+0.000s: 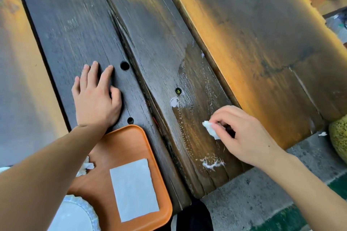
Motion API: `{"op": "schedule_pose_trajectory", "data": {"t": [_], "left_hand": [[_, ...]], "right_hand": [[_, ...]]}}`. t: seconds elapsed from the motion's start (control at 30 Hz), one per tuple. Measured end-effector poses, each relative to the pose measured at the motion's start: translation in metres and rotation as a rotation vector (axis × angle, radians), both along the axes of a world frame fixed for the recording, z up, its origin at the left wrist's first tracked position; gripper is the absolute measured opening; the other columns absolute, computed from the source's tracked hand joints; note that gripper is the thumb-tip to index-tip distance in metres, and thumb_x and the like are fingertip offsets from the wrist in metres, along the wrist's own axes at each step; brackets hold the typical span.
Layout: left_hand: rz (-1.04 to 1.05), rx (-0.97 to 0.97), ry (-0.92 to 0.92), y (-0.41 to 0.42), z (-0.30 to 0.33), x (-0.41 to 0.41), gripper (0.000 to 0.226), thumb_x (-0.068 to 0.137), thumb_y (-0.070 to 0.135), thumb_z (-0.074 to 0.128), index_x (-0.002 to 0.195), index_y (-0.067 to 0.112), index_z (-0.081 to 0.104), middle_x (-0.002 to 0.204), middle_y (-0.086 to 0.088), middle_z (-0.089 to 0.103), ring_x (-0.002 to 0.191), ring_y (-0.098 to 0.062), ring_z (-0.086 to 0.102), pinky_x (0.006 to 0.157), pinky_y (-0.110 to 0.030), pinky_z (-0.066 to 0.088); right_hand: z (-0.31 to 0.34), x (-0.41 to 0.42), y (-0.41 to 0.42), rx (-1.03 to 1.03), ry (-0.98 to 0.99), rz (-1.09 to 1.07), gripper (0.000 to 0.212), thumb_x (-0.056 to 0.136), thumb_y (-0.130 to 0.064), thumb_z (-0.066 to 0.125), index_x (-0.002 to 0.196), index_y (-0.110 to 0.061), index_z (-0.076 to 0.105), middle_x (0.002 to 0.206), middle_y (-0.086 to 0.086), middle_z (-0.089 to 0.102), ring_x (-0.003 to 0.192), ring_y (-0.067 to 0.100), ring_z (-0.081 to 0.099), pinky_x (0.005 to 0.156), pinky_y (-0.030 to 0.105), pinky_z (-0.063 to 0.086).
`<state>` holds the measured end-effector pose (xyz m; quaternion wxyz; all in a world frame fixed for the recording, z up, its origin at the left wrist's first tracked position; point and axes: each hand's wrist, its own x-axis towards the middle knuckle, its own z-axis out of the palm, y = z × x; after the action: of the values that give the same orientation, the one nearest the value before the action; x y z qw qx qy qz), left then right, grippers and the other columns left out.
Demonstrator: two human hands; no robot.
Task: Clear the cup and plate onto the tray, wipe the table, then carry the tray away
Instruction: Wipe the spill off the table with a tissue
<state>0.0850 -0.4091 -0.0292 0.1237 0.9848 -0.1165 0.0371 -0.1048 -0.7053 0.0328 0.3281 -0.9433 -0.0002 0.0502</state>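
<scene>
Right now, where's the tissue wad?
In the right hand's grip: the wad is pressed on the wet plank, right of the tray and above the white smear near the table edge.

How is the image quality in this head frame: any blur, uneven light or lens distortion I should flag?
Head view: the far planks of the wooden table look motion-smeared, while the left hand and right hand pinching the tissue stay fairly sharp; warm orange light patches the wood unevenly; wide-angle bending splays the plank edges; the orange tray is evenly lit.

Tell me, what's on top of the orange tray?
On the tray lie a flat white paper, a crumpled tissue and a white plate. The left arm covers the rest.
</scene>
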Motion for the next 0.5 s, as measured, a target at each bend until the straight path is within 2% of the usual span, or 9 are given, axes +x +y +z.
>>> {"op": "schedule_pose_trajectory", "data": {"t": [0.1, 0.2, 0.3, 0.37, 0.5], "left_hand": [[0.009, -0.004, -0.008, -0.002, 0.000, 0.000, 0.059, 0.090, 0.026, 0.037, 0.147, 0.020, 0.049, 0.160, -0.015, 0.037, 0.152, -0.033, 0.026, 0.123, -0.052, 0.016], [0.012, -0.001, -0.010, -0.003, 0.002, 0.000, 0.059, 0.089, 0.026, 0.038, 0.146, 0.018, 0.050, 0.160, -0.016, 0.038, 0.151, -0.034, 0.027, 0.123, -0.052, 0.017], [0.006, 0.008, -0.010, -0.003, 0.002, -0.001, 0.059, 0.089, 0.027, 0.037, 0.146, 0.018, 0.051, 0.159, -0.016, 0.038, 0.151, -0.035, 0.028, 0.123, -0.053, 0.018], [0.007, 0.014, -0.011, -0.003, 0.003, -0.001, 0.059, 0.089, 0.027, 0.038, 0.146, 0.017, 0.051, 0.159, -0.017, 0.038, 0.151, -0.035, 0.028, 0.123, -0.053, 0.018], [0.009, 0.011, -0.012, -0.003, 0.003, 0.000, 0.060, 0.088, 0.026, 0.038, 0.146, 0.017, 0.052, 0.159, -0.017, 0.038, 0.151, -0.035, 0.028, 0.123, -0.053, 0.018]], "right_hand": [[-0.001, 0.042, -0.016, -0.025, -0.052, -0.079, 0.014, 0.098, -0.026, 0.055, 0.095, -0.020, 0.067, 0.090, -0.014, 0.060, 0.081, -0.001, 0.051, 0.071, 0.015, 0.039], [-0.004, 0.094, -0.038, -0.087, -0.127, -0.136, 0.013, 0.099, -0.021, 0.055, 0.097, -0.014, 0.066, 0.091, -0.006, 0.061, 0.081, 0.008, 0.052, 0.074, 0.026, 0.042], [-0.006, 0.143, -0.053, -0.090, -0.108, -0.170, 0.014, 0.099, -0.021, 0.051, 0.101, -0.012, 0.062, 0.091, -0.003, 0.062, 0.081, 0.014, 0.054, 0.075, 0.032, 0.044], [-0.008, 0.168, -0.058, -0.059, -0.089, -0.164, 0.013, 0.100, -0.020, 0.049, 0.102, -0.012, 0.059, 0.089, -0.005, 0.060, 0.079, 0.014, 0.052, 0.074, 0.033, 0.043], [-0.014, 0.201, -0.061, -0.127, -0.074, -0.096, 0.012, 0.099, -0.020, 0.050, 0.102, -0.014, 0.060, 0.094, -0.001, 0.063, 0.086, 0.018, 0.055, 0.074, 0.031, 0.040]]}}
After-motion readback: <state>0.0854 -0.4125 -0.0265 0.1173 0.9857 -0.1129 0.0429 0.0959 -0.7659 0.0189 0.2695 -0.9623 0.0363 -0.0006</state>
